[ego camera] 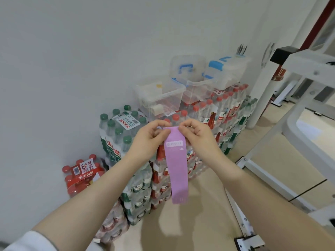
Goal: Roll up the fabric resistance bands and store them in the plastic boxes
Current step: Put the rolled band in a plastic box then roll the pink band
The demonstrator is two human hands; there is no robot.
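A purple fabric resistance band (177, 171) with a small white label hangs straight down in front of me. My left hand (150, 138) and my right hand (195, 136) both pinch its top edge, one at each corner. Beyond my hands, an open clear plastic box (161, 96) stands on stacked packs of water bottles, with a pale roll visible through its front wall. A second open clear box (197, 89) sits to its right. Two lidded boxes with blue handles (188, 68) (226, 69) stand behind them.
Shrink-wrapped packs of bottles with red and green caps (213, 120) are stacked against the white wall, and one red pack (81, 173) lies on the floor at left. A white metal frame (299, 113) fills the right side, its base bar on the beige floor.
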